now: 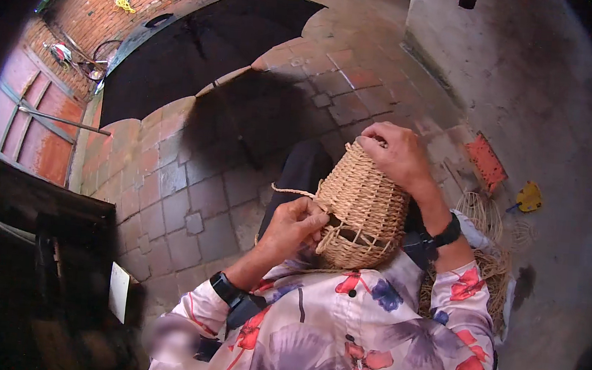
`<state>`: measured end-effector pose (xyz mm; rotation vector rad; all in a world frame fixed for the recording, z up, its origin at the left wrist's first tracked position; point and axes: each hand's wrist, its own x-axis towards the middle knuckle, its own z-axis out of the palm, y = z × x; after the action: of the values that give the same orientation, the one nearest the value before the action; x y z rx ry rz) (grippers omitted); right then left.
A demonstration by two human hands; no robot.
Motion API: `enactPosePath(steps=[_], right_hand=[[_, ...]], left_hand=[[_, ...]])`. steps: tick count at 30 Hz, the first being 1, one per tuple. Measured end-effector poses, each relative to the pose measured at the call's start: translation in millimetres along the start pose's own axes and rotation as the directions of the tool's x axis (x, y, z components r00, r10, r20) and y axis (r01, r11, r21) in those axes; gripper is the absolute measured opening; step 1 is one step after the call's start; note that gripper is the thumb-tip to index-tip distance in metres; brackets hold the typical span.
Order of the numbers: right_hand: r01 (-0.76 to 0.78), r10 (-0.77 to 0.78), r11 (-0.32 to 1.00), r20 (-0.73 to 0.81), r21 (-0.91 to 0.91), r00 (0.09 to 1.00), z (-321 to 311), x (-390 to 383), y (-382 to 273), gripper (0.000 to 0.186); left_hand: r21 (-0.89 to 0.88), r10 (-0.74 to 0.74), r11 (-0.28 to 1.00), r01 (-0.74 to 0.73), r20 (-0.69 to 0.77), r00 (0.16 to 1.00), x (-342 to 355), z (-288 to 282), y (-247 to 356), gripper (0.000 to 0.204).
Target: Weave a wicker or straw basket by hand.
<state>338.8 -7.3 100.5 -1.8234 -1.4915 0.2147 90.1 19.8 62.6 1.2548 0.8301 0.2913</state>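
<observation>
A tan woven basket (368,198), narrower at its far end, lies tilted across my lap. Around its near part runs a dark gap crossed by a few bare strands. My right hand (401,155) is closed over the far end, with fingers curled at its edge. At the left edge of the gap, thumb and fingertips of my left hand (291,226) are pinched against the weave; exactly which strand lies between them is hidden. A loose twisted cord (291,190) sticks out from the basket's left side, just above that hand.
Right of my lap lies a bundle of loose straw strands (496,277). Beyond it are an orange-red plastic piece (485,163) and a yellow object (529,196). A black open umbrella (202,49) stands on the paving ahead. Dark furniture (51,207) is at left.
</observation>
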Motion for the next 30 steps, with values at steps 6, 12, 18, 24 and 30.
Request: enactPosePath(steps=[6, 12, 18, 24, 30], right_hand=[[0.058, -0.058, 0.998, -0.048, -0.012, 0.997, 9, -6, 9, 0.018], [0.044, -0.043, 0.999, -0.051, 0.026, 0.998, 8, -5, 2, 0.017], [0.097, -0.095, 0.995, -0.047, 0.030, 0.994, 7, -5, -2, 0.015], [0.160, -0.154, 0.986, -0.096, 0.056, 0.983, 3, -6, -3, 0.013], [0.152, -0.146, 0.988, -0.136, 0.035, 0.980, -2, -10, -4, 0.013]], left_hand=[[0.812, 0.648, 0.559, -0.169, -0.301, 0.699, -2, -54, -13, 0.014], [0.750, 0.511, 0.617, 0.239, -0.613, 0.603, -9, -254, -143, 0.030], [-0.031, -0.242, 0.925, 0.379, -0.816, 0.525, -70, -318, -167, 0.056], [0.858, 0.724, 0.475, 0.196, -0.508, 0.467, -27, -180, -72, 0.042], [0.015, -0.195, 0.981, 0.195, -0.037, 0.980, -27, -53, 9, 0.034]])
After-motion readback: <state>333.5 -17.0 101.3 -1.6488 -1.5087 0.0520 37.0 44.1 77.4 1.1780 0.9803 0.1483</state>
